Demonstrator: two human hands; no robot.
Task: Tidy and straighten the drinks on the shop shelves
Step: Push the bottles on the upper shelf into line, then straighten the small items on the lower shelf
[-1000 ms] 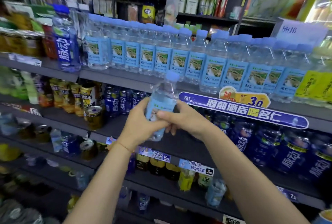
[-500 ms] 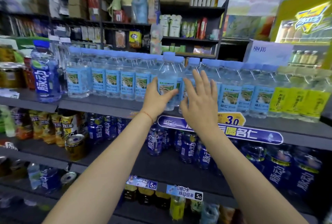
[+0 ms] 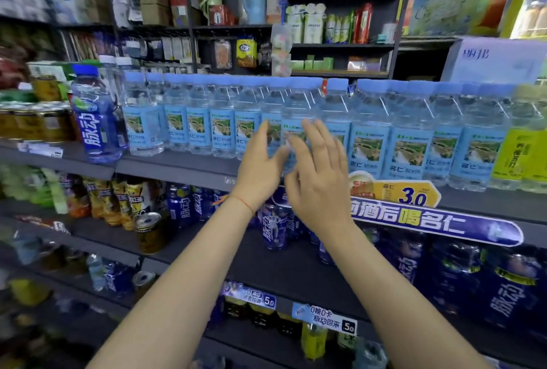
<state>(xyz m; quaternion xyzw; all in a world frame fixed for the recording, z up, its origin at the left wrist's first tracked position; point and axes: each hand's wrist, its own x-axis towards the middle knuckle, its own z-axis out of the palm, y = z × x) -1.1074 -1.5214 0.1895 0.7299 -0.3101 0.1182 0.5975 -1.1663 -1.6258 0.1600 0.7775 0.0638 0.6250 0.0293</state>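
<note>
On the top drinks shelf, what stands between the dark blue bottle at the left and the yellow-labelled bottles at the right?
In the head view, a row of light-blue-labelled water bottles fills the stretch between the dark blue bottle and the yellow-labelled bottles.

a long row of clear water bottles (image 3: 367,134) with pale blue caps and blue picture labels stands upright across the middle of the frame on the upper shelf (image 3: 177,166), packed side by side, labels facing out. at the row's left end stands a taller blue drink bottle (image 3: 94,120). at its right end, yellow-labelled bottles (image 3: 524,155). lower right, dark blue bottles (image 3: 509,288) fill the shelf below.
</note>
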